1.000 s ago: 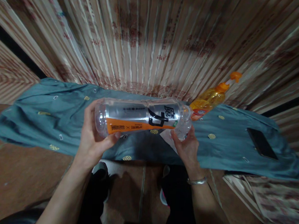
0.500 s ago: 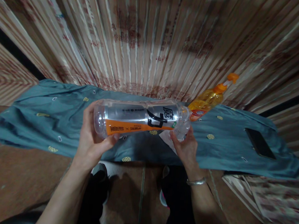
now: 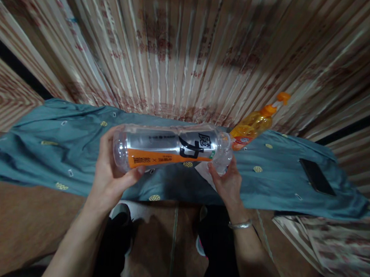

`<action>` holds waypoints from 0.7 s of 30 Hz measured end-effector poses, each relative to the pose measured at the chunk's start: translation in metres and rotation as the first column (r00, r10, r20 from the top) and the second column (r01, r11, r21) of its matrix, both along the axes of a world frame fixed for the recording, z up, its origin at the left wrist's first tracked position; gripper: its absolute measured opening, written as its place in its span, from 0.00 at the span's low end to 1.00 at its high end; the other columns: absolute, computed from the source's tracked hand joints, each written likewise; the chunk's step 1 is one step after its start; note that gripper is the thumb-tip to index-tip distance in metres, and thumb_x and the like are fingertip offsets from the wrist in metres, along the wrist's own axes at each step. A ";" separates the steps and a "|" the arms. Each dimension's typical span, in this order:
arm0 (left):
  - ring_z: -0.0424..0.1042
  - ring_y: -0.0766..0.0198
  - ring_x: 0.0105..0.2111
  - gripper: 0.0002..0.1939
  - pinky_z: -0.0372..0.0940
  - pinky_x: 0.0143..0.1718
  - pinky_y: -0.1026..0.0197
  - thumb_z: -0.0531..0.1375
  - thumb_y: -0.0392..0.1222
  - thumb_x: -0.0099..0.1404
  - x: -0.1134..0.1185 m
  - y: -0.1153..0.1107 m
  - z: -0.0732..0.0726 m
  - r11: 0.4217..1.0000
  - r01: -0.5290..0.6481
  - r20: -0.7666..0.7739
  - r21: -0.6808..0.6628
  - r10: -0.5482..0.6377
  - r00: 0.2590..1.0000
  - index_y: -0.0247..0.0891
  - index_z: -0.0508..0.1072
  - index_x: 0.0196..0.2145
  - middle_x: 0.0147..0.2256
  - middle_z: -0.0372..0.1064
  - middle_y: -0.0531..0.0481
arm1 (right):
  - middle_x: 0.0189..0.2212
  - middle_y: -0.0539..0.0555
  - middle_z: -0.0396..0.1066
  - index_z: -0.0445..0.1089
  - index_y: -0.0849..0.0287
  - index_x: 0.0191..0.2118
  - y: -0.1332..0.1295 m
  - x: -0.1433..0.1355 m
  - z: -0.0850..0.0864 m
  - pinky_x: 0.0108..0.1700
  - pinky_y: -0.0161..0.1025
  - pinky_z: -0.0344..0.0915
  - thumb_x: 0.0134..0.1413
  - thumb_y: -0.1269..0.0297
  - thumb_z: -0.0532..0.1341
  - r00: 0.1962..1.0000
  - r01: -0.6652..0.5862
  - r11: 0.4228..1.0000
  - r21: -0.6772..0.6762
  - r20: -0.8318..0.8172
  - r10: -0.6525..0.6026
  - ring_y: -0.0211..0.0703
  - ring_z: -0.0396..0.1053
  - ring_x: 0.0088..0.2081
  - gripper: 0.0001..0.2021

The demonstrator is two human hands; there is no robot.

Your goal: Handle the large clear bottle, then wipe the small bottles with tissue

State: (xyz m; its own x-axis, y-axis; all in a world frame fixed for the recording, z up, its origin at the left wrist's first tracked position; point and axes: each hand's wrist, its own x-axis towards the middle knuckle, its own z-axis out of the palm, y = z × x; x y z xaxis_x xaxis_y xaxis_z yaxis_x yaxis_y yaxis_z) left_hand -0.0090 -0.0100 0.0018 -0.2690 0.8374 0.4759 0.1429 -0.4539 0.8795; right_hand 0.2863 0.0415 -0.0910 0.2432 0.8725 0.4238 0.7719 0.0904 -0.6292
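A clear plastic drink bottle with a silver and orange label lies sideways in the air between my hands, its base to the left. My left hand is wrapped round the base end, thumb on the near side. At the neck end, my right hand grips the bottle with the thumb in front; its other fingers are mostly hidden. Below the bottle, a white sheet or cloth shows in part near my right hand. Just behind the neck stands a pump bottle of orange liquid with an orange top.
A blue-green patterned cloth covers the long bench or table. A dark phone lies on it at the right. Striped, printed panels or curtain rise behind. My legs and shoes are below, on a brown tiled floor.
The bottle has turned slightly about its long axis, so its lettering sits differently. Both hands keep their hold. The whole view has shifted a little.
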 end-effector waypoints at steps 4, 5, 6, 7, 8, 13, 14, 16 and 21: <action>0.69 0.57 0.54 0.44 0.66 0.54 0.58 0.77 0.49 0.42 0.000 0.001 -0.001 1.000 -0.002 0.016 0.003 0.002 1.000 0.45 0.69 0.57 0.55 0.69 0.48 | 0.50 0.72 0.76 0.61 0.70 0.64 0.000 0.000 -0.001 0.50 0.58 0.73 0.53 0.38 0.59 1.000 -0.003 1.000 0.008 0.009 0.003 0.66 0.77 0.50 0.43; 0.69 0.58 0.53 0.45 0.66 0.53 0.59 0.77 0.49 0.42 0.000 0.001 -0.001 1.000 -0.002 0.024 -0.002 0.002 1.000 0.45 0.69 0.57 0.55 0.69 0.48 | 0.50 0.73 0.76 0.61 0.70 0.64 0.000 0.000 -0.001 0.50 0.58 0.73 0.53 0.38 0.59 1.000 0.001 1.000 0.008 0.011 -0.001 0.66 0.76 0.50 0.43; 0.69 0.57 0.53 0.45 0.66 0.53 0.59 0.77 0.49 0.41 0.001 0.001 -0.001 1.000 -0.002 0.029 -0.009 0.002 1.000 0.45 0.69 0.57 0.55 0.69 0.48 | 0.50 0.73 0.76 0.61 0.70 0.64 0.000 0.000 -0.001 0.50 0.58 0.73 0.53 0.37 0.59 1.000 0.005 1.000 0.006 0.011 -0.005 0.66 0.76 0.51 0.43; 0.69 0.57 0.54 0.45 0.67 0.54 0.58 0.77 0.49 0.41 0.001 0.001 -0.001 1.000 -0.002 0.032 -0.014 0.002 0.999 0.45 0.69 0.57 0.55 0.69 0.48 | 0.50 0.73 0.76 0.61 0.70 0.64 0.000 -0.001 -0.001 0.50 0.58 0.73 0.53 0.37 0.59 1.000 0.008 1.000 0.002 0.009 -0.008 0.67 0.76 0.51 0.44; 0.69 0.56 0.54 0.46 0.67 0.54 0.58 0.78 0.50 0.40 0.001 0.001 -0.001 1.000 -0.002 0.037 -0.016 0.002 0.999 0.45 0.69 0.57 0.56 0.69 0.48 | 0.50 0.73 0.76 0.61 0.70 0.64 0.000 -0.001 -0.001 0.50 0.58 0.73 0.53 0.37 0.59 1.000 0.010 1.000 -0.001 0.008 -0.010 0.67 0.76 0.51 0.44; 0.70 0.55 0.53 0.46 0.68 0.53 0.55 0.77 0.50 0.40 0.001 0.001 -0.001 0.999 -0.003 0.052 -0.040 0.005 0.999 0.45 0.68 0.57 0.56 0.68 0.47 | 0.52 0.72 0.76 0.60 0.68 0.65 0.000 0.000 -0.001 0.50 0.58 0.73 0.54 0.37 0.59 1.000 0.002 1.000 0.011 0.015 -0.002 0.66 0.76 0.51 0.43; 0.70 0.55 0.53 0.46 0.69 0.53 0.56 0.77 0.50 0.41 0.001 0.001 -0.001 0.999 -0.005 0.046 -0.038 0.007 0.999 0.45 0.68 0.57 0.55 0.69 0.47 | 0.52 0.71 0.76 0.60 0.67 0.65 0.000 0.000 -0.001 0.50 0.58 0.73 0.54 0.37 0.58 1.000 -0.002 1.000 0.017 0.016 0.001 0.66 0.76 0.51 0.43; 0.70 0.55 0.53 0.45 0.69 0.52 0.56 0.76 0.52 0.43 0.000 0.001 -0.002 1.000 -0.012 0.017 -0.016 0.012 1.000 0.45 0.68 0.57 0.55 0.69 0.47 | 0.52 0.71 0.76 0.61 0.67 0.64 0.000 0.000 -0.001 0.50 0.57 0.73 0.54 0.37 0.59 1.000 -0.006 1.000 0.031 0.016 0.005 0.65 0.76 0.51 0.42; 0.69 0.54 0.55 0.44 0.68 0.54 0.54 0.76 0.53 0.45 -0.001 0.001 -0.003 1.000 0.007 -0.031 -0.001 -0.007 1.000 0.46 0.68 0.58 0.57 0.67 0.46 | 0.51 0.71 0.76 0.61 0.67 0.64 0.000 0.000 0.000 0.49 0.57 0.74 0.54 0.38 0.59 1.000 -0.003 1.000 0.024 0.025 0.003 0.65 0.77 0.50 0.42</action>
State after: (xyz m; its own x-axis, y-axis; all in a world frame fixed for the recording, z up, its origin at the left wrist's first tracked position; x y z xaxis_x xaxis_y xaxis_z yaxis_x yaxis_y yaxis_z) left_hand -0.0105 -0.0091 -0.0011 -0.2486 0.8393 0.4835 0.1667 -0.4546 0.8749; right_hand 0.2859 0.0410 -0.0914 0.2297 0.8626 0.4507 0.7870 0.1078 -0.6075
